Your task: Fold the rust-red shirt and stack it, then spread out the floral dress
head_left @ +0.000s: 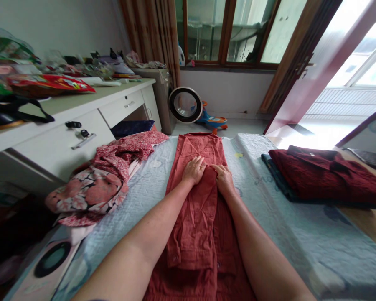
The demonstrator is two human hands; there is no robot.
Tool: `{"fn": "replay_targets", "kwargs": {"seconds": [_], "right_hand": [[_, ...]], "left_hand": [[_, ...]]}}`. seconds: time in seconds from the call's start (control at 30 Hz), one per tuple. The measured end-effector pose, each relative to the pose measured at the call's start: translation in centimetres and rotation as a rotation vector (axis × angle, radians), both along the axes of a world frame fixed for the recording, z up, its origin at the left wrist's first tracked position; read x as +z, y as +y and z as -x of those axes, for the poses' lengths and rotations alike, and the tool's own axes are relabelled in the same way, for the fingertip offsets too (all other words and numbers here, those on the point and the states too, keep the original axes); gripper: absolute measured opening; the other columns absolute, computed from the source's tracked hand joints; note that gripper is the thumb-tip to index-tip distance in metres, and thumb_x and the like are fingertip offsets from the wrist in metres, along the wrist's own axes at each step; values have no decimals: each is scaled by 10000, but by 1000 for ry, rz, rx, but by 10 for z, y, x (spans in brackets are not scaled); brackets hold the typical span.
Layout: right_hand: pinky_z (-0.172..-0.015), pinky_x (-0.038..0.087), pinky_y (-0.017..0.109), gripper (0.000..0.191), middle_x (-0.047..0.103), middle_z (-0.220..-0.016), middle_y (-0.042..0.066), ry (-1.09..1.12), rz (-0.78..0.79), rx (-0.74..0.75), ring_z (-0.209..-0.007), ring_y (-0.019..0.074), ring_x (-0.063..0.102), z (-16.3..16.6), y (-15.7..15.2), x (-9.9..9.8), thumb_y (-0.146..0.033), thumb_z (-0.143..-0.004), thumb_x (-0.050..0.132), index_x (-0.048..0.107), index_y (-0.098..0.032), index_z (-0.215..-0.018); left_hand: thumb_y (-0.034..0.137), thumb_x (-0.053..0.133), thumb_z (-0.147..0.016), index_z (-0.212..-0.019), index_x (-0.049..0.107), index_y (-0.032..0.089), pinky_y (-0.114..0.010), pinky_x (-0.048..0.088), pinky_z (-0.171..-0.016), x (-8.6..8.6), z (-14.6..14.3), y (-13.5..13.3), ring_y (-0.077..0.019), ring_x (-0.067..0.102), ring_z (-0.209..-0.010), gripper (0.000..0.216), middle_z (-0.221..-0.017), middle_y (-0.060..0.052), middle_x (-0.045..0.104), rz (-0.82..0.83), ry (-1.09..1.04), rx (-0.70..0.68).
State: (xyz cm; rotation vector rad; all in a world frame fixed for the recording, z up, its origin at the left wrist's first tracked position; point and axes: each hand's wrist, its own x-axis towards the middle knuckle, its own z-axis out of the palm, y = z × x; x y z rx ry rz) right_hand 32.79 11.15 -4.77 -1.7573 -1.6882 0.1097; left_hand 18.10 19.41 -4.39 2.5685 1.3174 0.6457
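A rust-red long-sleeved shirt (194,217) lies lengthwise on the bed, its sides turned inward. One sleeve runs down along it toward me, with a buttoned cuff (174,258) at the near end. My left hand (194,170) rests flat on the upper part of the cloth, fingers stretched out and pressed down. Close beside it, my right hand (224,179) has its fingers bent at the fabric's right edge, and thumb and forefinger appear to pinch a fold. Small creases spread around both hands. My forearms cover part of the lower shirt.
A light-blue quilted cover (260,225) spreads over the bed. Folded dark-red clothes (329,173) are stacked at right. Crumpled floral clothing (90,188) lies at left, beside a white desk (87,138) crowded with items. Beyond stand a washer with its round door (186,105) open and a ride-on toy (214,121).
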Motion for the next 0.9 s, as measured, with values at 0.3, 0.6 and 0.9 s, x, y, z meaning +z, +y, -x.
{"fn": "replay_targets", "kwargs": {"seconds": [0.3, 0.6, 0.9], "right_hand": [[-729, 371, 257, 293, 688, -820, 37, -10, 21, -28, -798, 191, 552, 5, 1, 8, -120, -842, 421, 700, -210, -852], [-715, 342, 279, 254, 682, -768, 51, -110, 78, -101, -735, 194, 529, -1, 8, -4, -148, -822, 425, 662, -205, -750], [-793, 367, 295, 228, 665, -843, 83, -158, 107, -109, -838, 207, 543, -3, 7, -7, -151, -833, 485, 700, -204, -779]], "left_hand": [[202, 397, -934, -1213, 544, 146, -358, 394, -1097, -4, 5, 5, -196, 511, -1249, 320, -1297, -132, 582, -36, -267, 133], [91, 466, -862, -908, 608, 197, -361, 460, -965, 1, 8, -1, -215, 567, -1009, 183, -970, -74, 628, -69, -195, 118], [363, 441, -971, -1209, 609, 205, -383, 393, -1076, 1, 1, -8, -229, 530, -1221, 332, -1283, -77, 626, -65, 13, 57]]}}
